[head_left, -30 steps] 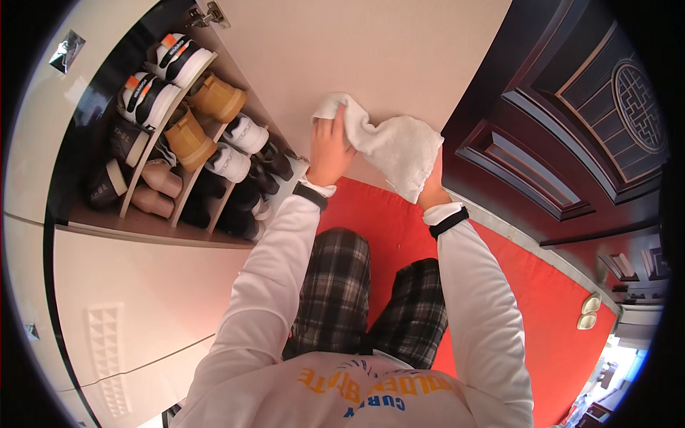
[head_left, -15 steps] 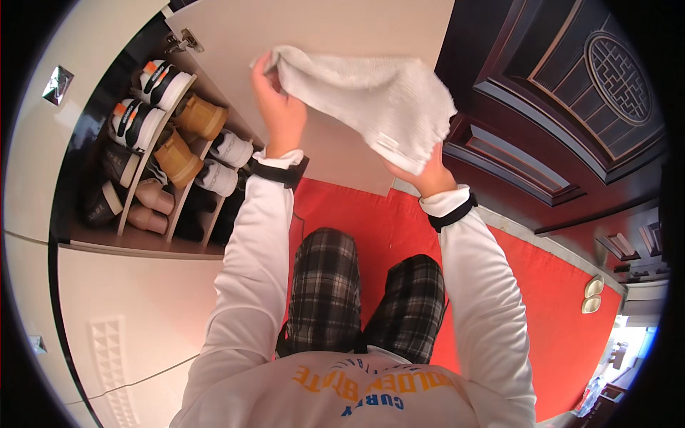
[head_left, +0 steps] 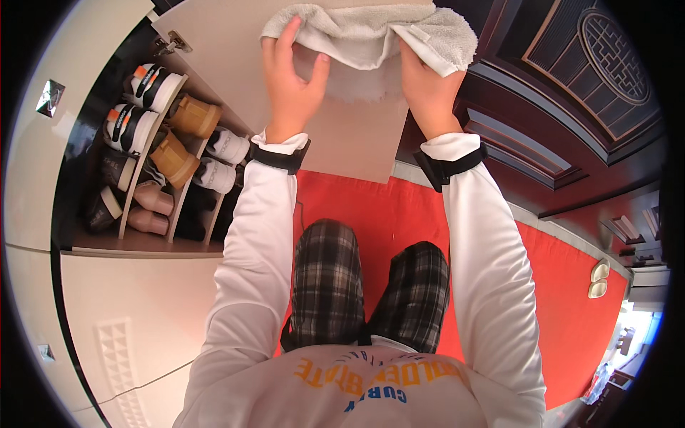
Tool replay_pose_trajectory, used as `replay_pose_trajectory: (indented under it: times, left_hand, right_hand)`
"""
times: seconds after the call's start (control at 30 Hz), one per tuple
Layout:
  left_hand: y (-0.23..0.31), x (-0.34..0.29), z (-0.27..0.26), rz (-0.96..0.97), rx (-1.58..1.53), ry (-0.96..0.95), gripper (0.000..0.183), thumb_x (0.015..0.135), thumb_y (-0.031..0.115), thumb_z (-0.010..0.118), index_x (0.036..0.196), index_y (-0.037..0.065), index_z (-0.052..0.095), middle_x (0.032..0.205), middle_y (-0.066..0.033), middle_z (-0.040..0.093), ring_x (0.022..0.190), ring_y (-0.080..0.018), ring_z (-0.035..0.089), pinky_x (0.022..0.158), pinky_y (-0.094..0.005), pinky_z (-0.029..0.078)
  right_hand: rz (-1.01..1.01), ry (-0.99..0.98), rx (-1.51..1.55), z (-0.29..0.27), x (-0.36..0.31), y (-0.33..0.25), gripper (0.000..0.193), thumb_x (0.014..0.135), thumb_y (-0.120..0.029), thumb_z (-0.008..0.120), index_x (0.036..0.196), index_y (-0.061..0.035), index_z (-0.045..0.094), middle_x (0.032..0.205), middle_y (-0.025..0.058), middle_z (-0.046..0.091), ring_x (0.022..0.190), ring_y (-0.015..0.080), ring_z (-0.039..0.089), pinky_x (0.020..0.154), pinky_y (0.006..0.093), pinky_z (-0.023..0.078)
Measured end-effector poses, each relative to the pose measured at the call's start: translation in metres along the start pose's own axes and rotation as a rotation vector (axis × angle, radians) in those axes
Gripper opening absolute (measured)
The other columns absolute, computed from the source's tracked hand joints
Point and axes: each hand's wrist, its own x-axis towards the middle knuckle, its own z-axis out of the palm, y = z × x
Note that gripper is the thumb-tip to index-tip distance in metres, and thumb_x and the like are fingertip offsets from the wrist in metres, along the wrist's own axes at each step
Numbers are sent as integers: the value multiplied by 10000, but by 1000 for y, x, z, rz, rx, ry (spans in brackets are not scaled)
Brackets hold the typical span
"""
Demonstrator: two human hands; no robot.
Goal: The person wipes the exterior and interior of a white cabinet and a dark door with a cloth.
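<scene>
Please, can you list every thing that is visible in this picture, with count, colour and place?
towel: one, pale grey, held against the open cabinet door, top centre
cabinet door: one, beige, open, behind the towel
shoes: several pairs, white, tan, dark, on slanted racks in the cabinet, left
floor mat: one, red, under the person
dark wooden door: one, dark brown, carved, right
slippers: one pair, cream, on the mat, far right
left hand: fingers gripping the towel's left part
right hand: fingers gripping the towel's right part
</scene>
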Motion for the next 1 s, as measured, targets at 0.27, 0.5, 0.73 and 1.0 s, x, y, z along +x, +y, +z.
replay_pose_trajectory:
  times: [0.27, 0.5, 0.73, 1.0]
  left_hand:
    - [-9, -73, 22, -145, 129, -10, 467, 773, 76, 761, 1194, 47, 560, 1121, -122, 423, 1002, -236, 498, 811, -325, 476]
    - [-37, -149, 33, -439, -39, -82, 288, 813, 5, 695, 1087, 19, 606, 1019, -120, 560, 852, -197, 584, 702, -293, 526]
    - [-40, -162, 26, -703, -138, -110, 245, 874, 17, 606, 1111, 32, 546, 755, -123, 640, 614, -184, 636, 579, -303, 489]
    - [-57, -96, -3, -509, -403, 258, 355, 911, 13, 567, 1257, -3, 491, 1117, -138, 583, 978, -158, 589, 777, -288, 473]
  right_hand:
    - [316, -151, 38, -7, -82, 15, 192, 785, -84, 688, 967, -30, 669, 942, 143, 691, 886, 334, 671, 748, 382, 532]
    - [539, -409, -144, -22, -165, 27, 301, 797, -204, 705, 1046, -54, 630, 986, 163, 672, 929, 386, 633, 767, 424, 517]
    - [539, -527, -194, -36, -188, 18, 209, 791, -198, 727, 923, -49, 664, 904, 145, 671, 863, 374, 638, 721, 412, 513]
    - [274, -415, 135, 0, -131, -18, 147, 831, -34, 641, 972, -24, 681, 910, 148, 672, 892, 345, 639, 792, 419, 491]
